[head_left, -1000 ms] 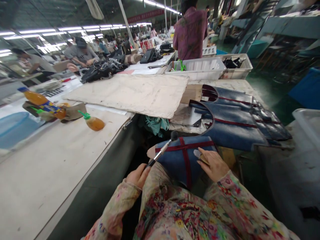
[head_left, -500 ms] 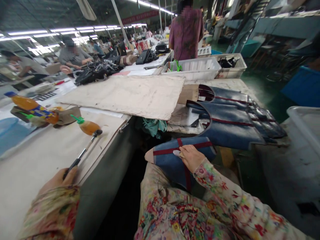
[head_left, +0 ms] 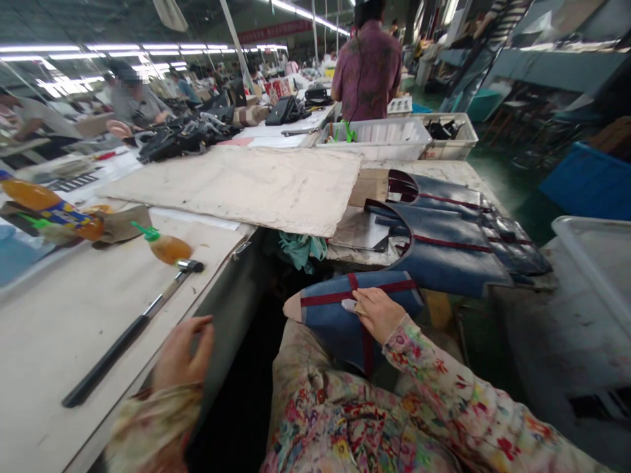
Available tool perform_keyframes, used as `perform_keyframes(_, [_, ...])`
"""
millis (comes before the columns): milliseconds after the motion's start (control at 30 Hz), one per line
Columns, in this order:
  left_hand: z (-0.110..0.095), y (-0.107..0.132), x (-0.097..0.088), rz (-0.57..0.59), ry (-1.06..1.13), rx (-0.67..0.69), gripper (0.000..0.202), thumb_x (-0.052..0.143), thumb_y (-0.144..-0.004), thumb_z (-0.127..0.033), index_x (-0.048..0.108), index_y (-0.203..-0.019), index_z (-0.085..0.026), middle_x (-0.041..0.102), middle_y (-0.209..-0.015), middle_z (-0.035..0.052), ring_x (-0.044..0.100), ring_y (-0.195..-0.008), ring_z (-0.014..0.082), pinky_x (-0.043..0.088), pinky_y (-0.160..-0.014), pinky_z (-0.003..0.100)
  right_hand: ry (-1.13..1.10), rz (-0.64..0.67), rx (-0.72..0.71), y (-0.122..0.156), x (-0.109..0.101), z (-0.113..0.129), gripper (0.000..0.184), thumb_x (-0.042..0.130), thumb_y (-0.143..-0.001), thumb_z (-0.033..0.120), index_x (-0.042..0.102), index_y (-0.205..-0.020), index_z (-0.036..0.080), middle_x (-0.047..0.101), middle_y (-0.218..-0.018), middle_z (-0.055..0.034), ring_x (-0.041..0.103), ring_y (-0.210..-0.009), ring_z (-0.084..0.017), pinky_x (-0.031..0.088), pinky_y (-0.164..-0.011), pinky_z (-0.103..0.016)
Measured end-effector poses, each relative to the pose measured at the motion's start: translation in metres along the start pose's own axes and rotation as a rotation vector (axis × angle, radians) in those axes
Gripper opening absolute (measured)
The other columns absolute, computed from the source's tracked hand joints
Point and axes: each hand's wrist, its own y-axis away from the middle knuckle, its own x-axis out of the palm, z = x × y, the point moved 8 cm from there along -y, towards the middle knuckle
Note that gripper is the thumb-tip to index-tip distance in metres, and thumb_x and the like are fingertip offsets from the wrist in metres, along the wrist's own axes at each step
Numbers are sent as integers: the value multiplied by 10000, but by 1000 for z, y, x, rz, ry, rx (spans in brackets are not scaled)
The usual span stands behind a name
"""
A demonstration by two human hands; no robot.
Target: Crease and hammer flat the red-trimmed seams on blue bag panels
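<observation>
Over the bench edge, my left hand (head_left: pixel 183 355) is empty, thumb and fingers apart. To its left a hammer (head_left: pixel 140 325) with a black grip lies on the pale bench top. Its head is near a squeeze bottle (head_left: pixel 167 248) of amber liquid with a green nozzle. On my lap rests a blue leather piece (head_left: pixel 325 323) crossed by dark red strips, with a pinkish tip at its left end. My right hand (head_left: pixel 378 312) lies on it, fingers closed round a small whitish piece (head_left: pixel 353 306) whose kind I cannot make out.
More blue leather pieces (head_left: pixel 444 246) lie stacked on the right bench. A pale board (head_left: pixel 236 187) spans the middle. Plastic bins (head_left: pixel 379 135) stand behind it, near a person (head_left: pixel 367 69) in a purple top. A large drink bottle (head_left: pixel 54 207) lies tilted at left.
My left hand has let go of the hammer and moved right, past the bench edge. The hammer now lies flat on the bench. My right hand has stayed on the blue leather piece.
</observation>
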Motion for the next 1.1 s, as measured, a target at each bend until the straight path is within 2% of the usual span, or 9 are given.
perform_keyframes(100, [-93,8,73,151,185,278,232,435,-817,-282,562,-983,-181,586,-965,62,551,-919,176,468,-812,311,-5,-20,-17,10,-5,-12,368,507,-741,160,569,-1096,88,575,-1075,-90,488,-1009,-209,427,-919,-346])
perform_keyframes(233, [-186,13,128,216,307,450,262,424,-830,-224,553,-1050,-167,590,-1022,72,532,-959,165,447,-834,300,58,-69,27,32,-17,-44,334,453,-772,180,586,-1070,110,585,-1064,-95,509,-1013,-203,441,-905,-355])
perform_keyframes(333, [-222,13,150,255,259,484,303,429,-832,-238,532,-1109,-175,581,-1073,70,508,-997,188,424,-855,347,104,-120,76,51,-25,-66,329,410,-823,245,588,-1065,112,587,-1063,-99,516,-1018,-201,450,-891,-358])
perform_keyframes(433, [-237,14,165,265,166,509,331,427,-837,-249,511,-1151,-185,579,-1093,59,495,-1011,203,410,-848,377,107,-164,151,61,-27,-78,352,391,-848,296,583,-1075,106,579,-1074,-103,512,-1021,-201,447,-893,-358])
perform_keyframes(567, [-243,17,172,236,87,524,330,422,-846,-248,508,-1162,-204,599,-1071,32,494,-998,200,397,-840,378,40,-190,230,56,-28,-85,318,387,-839,281,606,-1012,127,590,-1026,-100,522,-980,-198,448,-877,-356])
perform_keyframes(733, [-236,13,170,315,110,498,305,419,-847,-255,547,-1121,-211,618,-1004,39,512,-953,196,410,-810,367,-144,-114,310,48,-32,-111,302,406,-824,330,617,-905,130,601,-957,-102,542,-920,-196,444,-859,-357])
perform_keyframes(833, [-207,7,158,294,130,417,304,412,-841,-267,573,-1092,-207,611,-1005,57,517,-942,201,411,-818,367,-213,-99,511,60,-34,-139,362,397,-818,383,596,-1002,144,607,-972,-92,557,-912,-203,443,-846,-362])
perform_keyframes(933, [-161,0,144,203,83,284,306,429,-823,-306,600,-1058,-212,597,-1024,73,508,-956,220,407,-837,377,-278,-74,698,73,-31,-152,411,391,-816,417,550,-1125,198,608,-1018,-61,569,-923,-199,452,-824,-355])
perform_keyframes(1100, [-94,-4,147,236,172,-52,398,449,-789,-427,572,-1076,-181,562,-1068,93,510,-996,236,409,-881,406,-368,-54,704,50,-31,-141,395,442,-778,337,565,-1110,162,610,-1025,-75,564,-953,-207,441,-846,-356])
